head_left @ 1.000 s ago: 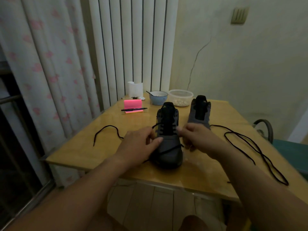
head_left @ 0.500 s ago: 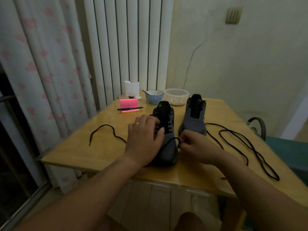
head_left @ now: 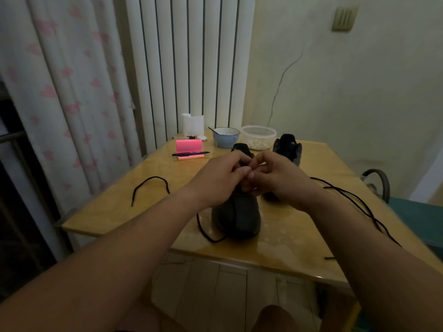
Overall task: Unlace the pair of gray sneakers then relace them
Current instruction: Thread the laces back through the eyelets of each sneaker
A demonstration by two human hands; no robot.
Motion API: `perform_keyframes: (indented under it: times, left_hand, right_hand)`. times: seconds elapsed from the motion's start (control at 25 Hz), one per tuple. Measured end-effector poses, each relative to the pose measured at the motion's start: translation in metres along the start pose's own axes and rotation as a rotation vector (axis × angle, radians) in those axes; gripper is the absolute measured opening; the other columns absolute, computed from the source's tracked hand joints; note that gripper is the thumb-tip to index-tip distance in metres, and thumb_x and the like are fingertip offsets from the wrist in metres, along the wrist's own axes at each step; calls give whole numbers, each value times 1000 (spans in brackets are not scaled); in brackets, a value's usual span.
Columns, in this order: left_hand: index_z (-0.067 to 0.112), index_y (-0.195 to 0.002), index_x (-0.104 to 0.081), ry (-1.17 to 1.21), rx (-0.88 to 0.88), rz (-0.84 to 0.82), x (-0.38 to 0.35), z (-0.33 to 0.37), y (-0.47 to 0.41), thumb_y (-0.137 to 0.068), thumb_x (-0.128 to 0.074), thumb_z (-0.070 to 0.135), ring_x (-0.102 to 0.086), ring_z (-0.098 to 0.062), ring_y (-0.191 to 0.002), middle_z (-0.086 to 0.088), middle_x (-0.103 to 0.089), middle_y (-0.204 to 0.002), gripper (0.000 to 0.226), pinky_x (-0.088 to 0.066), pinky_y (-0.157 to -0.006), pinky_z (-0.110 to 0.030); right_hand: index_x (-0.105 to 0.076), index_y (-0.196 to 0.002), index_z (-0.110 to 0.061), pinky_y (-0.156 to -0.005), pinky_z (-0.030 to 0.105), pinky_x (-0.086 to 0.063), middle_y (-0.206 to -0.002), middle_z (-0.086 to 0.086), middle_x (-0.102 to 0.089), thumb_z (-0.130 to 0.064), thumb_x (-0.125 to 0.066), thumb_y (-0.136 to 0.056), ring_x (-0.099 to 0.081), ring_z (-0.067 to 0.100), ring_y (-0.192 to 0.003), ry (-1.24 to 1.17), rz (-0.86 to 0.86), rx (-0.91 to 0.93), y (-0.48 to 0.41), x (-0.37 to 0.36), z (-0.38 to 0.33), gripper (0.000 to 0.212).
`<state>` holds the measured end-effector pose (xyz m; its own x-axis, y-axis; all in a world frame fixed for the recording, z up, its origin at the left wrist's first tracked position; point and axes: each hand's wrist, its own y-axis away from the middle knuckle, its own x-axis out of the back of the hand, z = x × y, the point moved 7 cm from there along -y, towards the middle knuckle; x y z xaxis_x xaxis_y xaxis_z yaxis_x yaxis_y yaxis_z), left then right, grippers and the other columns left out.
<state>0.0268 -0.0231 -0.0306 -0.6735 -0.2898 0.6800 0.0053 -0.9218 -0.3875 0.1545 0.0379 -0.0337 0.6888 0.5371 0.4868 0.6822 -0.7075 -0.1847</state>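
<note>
Hands: the left hand (head_left: pixel 219 182) and right hand (head_left: pixel 279 182) had met over the lacing of the near sneaker (head_left: pixel 237 218). Half a second before they were apart, the right one low at the sneaker's side.
Grip: fingers of both curled, fingertips touching. The knuckles hid whether a lace sat in the pinch, so I could not tell.
Lace: slack of the lace (head_left: pixel 201 225) now looped off the toe onto the worktop (head_left: pixel 287 245). Its far end lay curled out to the left, as before.
Second shoe: the far sneaker (head_left: pixel 287 146) stood behind, with the loose lace (head_left: pixel 354 198) strewn to its right.
Reading: probably a higher crossing being threaded or drawn snug. Relacing of the first shoe seemed under way, the second not yet started.
</note>
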Motion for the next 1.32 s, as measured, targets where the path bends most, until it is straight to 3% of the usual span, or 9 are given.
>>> perform_keyframes:
  times: [0.2, 0.4, 0.52, 0.6, 0.68, 0.8, 0.96, 1.08, 1.32]
  left_hand:
    - [29, -128, -62, -147, -27, -54, 4, -20, -2, -108, -54, 29, -60, -1, -93, 17, -61, -100, 21, -48, -76, -25]
    - [25, -114, -66, -91, 2, 13, -2, -29, -16, -105, -61, 32, -63, -3, -92, 11, -67, -99, 12, -58, -80, -35]
    - [23, -100, -65, -134, -46, 252, 12, -30, -19, -105, -59, 25, -57, -8, -92, 9, -61, -95, 7, -52, -83, -36]
    - [21, -100, -63, -85, -73, 441, 22, -24, -17, -105, -57, 23, -55, -13, -97, 6, -61, -100, 8, -50, -87, -36]
    - [21, -105, -59, 102, -40, 355, 10, -21, -21, -109, -50, 24, -62, -11, -93, 4, -66, -99, 10, -55, -83, -36]
    - [25, -103, -55, 129, 42, 243, -16, -32, -24, -111, -46, 26, -64, -2, -85, 8, -70, -92, 12, -55, -76, -36]
    - [24, -108, -61, 211, 93, 304, -23, -53, -26, -110, -51, 23, -64, 1, -85, 10, -72, -89, 11, -49, -75, -21]
    - [23, -113, -67, 189, 67, 320, -25, -52, -24, -108, -56, 20, -66, 2, -89, 13, -72, -90, 12, -48, -75, -11]
    - [18, -106, -77, -65, -77, 320, -29, -47, -23, -101, -67, 17, -58, -3, -95, 7, -59, -101, 11, -42, -83, -9]
  right_hand:
    - [-69, -110, -13, -73, 28, -60, -95, 5, -79, -16, -62, -103, -77, 15, -88, 32, 82, 6, -10, 5, 6, 10]
    - [-55, -117, -15, -75, 34, -63, -93, 8, -79, -18, -59, -105, -77, 16, -84, 89, 112, 48, -29, 6, 5, 12]
    - [-57, -122, -16, -70, 30, -60, -96, 7, -78, -19, -51, -109, -76, 20, -86, -8, 159, 10, -37, 18, 16, 15]
    - [-61, -126, -21, -73, 30, -55, -105, 0, -73, -20, -51, -109, -71, 17, -93, 100, 245, 25, -45, 31, 24, 20]
    - [-65, -126, -28, -81, 28, -49, -112, -6, -65, -26, -55, -107, -62, 9, -98, 242, 201, 65, -54, 31, 29, 22]
    - [-62, -109, -28, -68, 33, -49, -89, 3, -64, -44, -61, -102, -59, 13, -74, 286, 170, 25, -64, 27, 35, 18]
    - [-53, -105, -13, -61, 31, -58, -96, 21, -67, -21, -63, -101, -66, 19, -69, -43, 200, -110, -67, 24, 61, 14]
    - [-52, -105, -13, -60, 30, -57, -95, 14, -64, -8, -57, -102, -65, 20, -70, -343, 228, -140, -63, 20, 76, 9]
    - [-53, -106, -13, -66, 34, -59, -91, 11, -66, -5, -58, -102, -66, 22, -72, -420, 201, -140, -66, 20, 83, 10]
